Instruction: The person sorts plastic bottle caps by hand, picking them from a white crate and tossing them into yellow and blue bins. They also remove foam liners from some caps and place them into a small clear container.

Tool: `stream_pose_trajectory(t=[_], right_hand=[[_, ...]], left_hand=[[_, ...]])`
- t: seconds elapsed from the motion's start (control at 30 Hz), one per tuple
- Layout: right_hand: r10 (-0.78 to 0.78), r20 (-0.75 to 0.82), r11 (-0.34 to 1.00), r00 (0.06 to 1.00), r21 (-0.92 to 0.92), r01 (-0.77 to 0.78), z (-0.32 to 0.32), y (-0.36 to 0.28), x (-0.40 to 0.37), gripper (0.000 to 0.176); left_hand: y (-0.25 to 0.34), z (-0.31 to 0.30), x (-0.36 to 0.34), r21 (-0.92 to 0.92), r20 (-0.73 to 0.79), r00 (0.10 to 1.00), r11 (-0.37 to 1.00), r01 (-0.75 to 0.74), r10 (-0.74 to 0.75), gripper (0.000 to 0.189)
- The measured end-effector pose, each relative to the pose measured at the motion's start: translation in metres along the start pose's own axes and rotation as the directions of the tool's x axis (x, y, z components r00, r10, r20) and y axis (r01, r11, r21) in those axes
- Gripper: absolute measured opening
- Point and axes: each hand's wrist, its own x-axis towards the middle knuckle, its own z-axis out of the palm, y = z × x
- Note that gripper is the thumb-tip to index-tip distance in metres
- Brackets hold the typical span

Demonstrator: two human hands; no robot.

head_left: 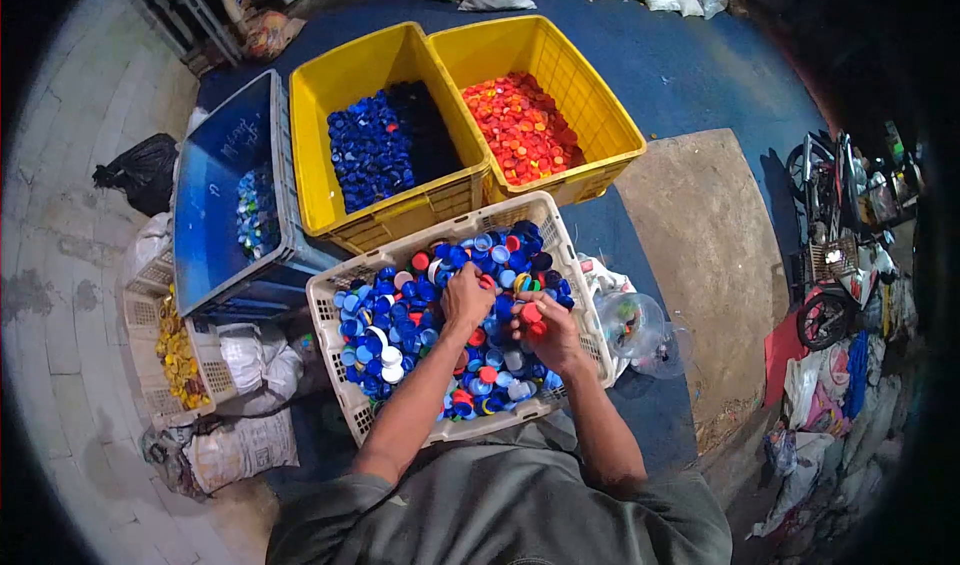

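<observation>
Indoors, blue flooring (680, 65) spreads beyond the white crate (331, 347), whose long axis rises rightward, the right hand (556, 339) clasping red bottle caps (532, 315) over its right half, the left hand (466, 299), grip unclear, mid-crate.

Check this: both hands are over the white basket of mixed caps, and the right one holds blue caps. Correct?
Not quite: the head view shows red caps in the right hand, not blue ones. The rest stands: it and the left hand are over the white basket of mixed caps.
</observation>
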Motion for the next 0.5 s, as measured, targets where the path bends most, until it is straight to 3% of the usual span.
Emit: stream_pose_trajectory(t=[0.17, 0.3, 0.5], right_hand=[[-0.017, -0.018, 1.0, 1.0, 0.015, 0.017, -0.004, 0.01, 0.001, 0.04], [-0.037, -0.07, 0.999, 0.997, 0.036, 0.04, -0.004, 0.02, 0.003, 0.038], [-0.087, -0.148, 0.994, 0.985, 0.051, 0.095, 0.001, 0.032, 0.002, 0.042]], left_hand=[[-0.003, -0.007, 0.0, -0.022, -0.023, 0.999, 0.999, -0.045, 0.045, 0.051], [-0.008, -0.016, 0.001, -0.018, 0.102, 0.991, 0.996, -0.086, 0.087, 0.045], [-0.018, -0.013, -0.001, -0.06, -0.021, 0.962, 0.96, -0.272, 0.271, 0.043]])
